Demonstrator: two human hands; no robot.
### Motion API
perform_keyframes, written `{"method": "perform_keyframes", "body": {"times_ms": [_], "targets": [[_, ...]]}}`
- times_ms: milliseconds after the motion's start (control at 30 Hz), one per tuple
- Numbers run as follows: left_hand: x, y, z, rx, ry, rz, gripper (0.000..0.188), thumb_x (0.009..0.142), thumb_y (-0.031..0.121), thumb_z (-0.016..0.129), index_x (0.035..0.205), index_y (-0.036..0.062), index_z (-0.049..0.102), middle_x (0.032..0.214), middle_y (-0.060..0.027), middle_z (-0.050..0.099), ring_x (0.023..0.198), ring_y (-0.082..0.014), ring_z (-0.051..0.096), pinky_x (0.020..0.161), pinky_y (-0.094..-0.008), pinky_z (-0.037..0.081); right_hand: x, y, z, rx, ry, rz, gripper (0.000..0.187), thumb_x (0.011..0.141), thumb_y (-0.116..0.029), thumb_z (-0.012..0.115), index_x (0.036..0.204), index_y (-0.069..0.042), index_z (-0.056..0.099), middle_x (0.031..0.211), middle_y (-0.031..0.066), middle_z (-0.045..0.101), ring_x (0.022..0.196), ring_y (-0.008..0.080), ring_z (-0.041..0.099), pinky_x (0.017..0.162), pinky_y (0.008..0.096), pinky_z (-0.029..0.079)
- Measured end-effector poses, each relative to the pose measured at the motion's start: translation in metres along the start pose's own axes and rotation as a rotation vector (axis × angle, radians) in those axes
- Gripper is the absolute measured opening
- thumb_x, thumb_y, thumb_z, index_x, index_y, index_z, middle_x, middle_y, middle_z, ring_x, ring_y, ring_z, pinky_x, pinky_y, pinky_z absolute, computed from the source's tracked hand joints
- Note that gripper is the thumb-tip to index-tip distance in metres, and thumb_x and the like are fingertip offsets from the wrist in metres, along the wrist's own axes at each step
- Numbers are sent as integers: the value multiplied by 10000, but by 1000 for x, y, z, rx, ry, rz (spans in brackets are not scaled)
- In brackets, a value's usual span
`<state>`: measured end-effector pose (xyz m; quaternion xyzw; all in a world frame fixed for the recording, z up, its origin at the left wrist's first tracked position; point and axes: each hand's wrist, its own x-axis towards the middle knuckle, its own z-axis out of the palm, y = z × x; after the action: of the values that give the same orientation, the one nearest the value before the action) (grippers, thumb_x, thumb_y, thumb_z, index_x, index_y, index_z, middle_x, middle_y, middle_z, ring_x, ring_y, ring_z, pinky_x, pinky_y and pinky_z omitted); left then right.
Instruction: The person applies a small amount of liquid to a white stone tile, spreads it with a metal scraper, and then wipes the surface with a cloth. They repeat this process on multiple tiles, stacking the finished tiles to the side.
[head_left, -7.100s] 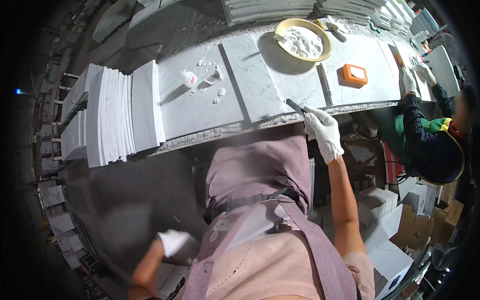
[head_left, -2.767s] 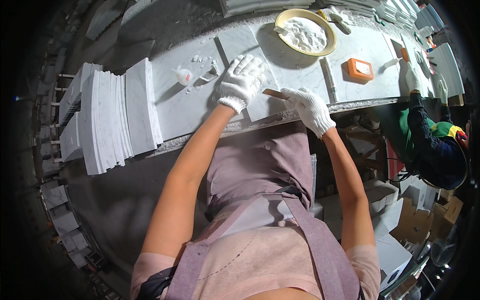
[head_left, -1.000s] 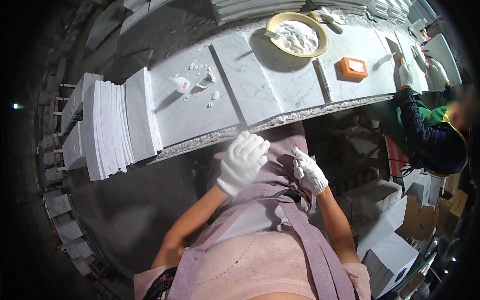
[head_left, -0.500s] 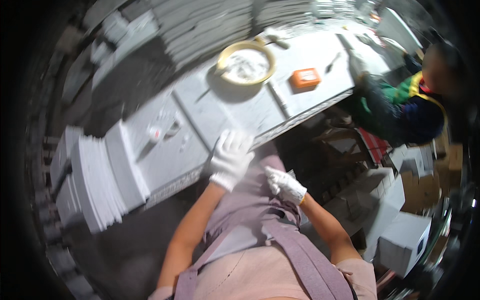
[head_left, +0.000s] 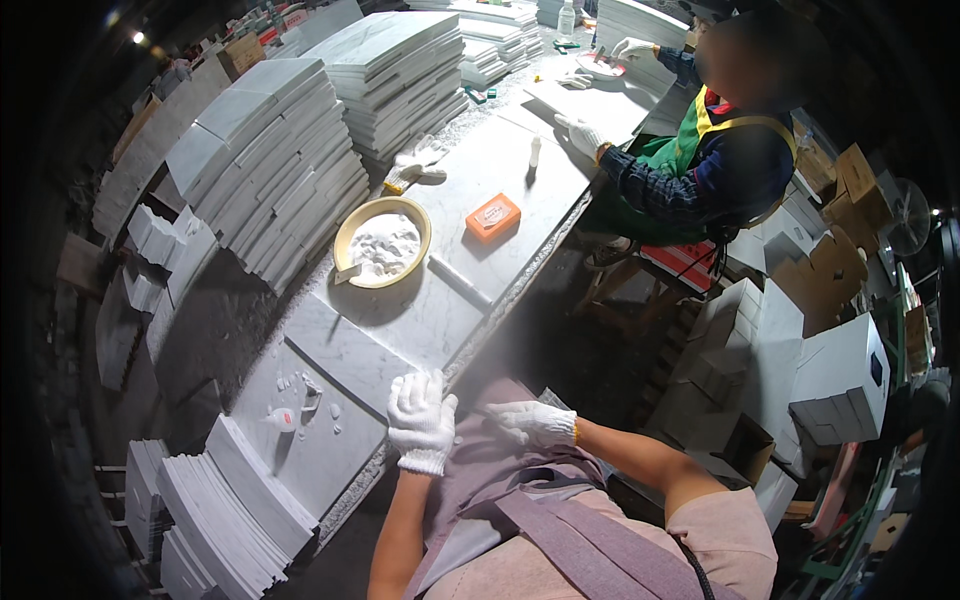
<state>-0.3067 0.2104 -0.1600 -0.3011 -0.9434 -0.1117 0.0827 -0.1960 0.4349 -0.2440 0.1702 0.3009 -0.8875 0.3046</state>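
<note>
left hand [head_left: 421, 420] rests at the table [head_left: 440, 300] edge, fingers apart; right hand [head_left: 535, 422] just beside it, fingers loosely curled, empty.

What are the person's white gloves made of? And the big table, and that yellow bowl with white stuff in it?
The gloves on the left hand and right hand look like knitted cotton: white, soft, ribbed cuffs. The table looks like marble: pale grey slabs with faint veins and a smooth, slightly shiny top. The yellow bowl seems plastic, judging by its even colour and thin rim, though that is uncertain.
</note>
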Motion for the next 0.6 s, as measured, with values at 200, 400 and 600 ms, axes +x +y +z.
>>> {"method": "perform_keyframes", "body": {"times_ms": [200,400,600], "targets": [[-5,-2,3,-11,28,25,588,869,341,768,1387,84,659,1389,-145,623,1363,-342,508,1236,-508,314,-3,-3,6,-11,6,2,373,1096,-203,612,1416,-14,597,903,-8,638,694,59,573,587,208,472],[-4,-17,14,114,73,36,598,898,357,753,1420,88,643,1417,-130,625,1380,-311,505,1257,-498,287,1,2,-1,-26,-81,-52,399,1092,-214,617,1431,-7,580,895,-14,619,689,53,538,607,202,446],[0,-11,11,109,36,12,568,893,358,753,1385,87,666,1404,-129,634,1369,-318,514,1248,-499,299,2,1,-4,-19,-122,-29,414,1086,-234,629,1432,-12,578,927,-25,617,682,43,520,604,202,433]]}}
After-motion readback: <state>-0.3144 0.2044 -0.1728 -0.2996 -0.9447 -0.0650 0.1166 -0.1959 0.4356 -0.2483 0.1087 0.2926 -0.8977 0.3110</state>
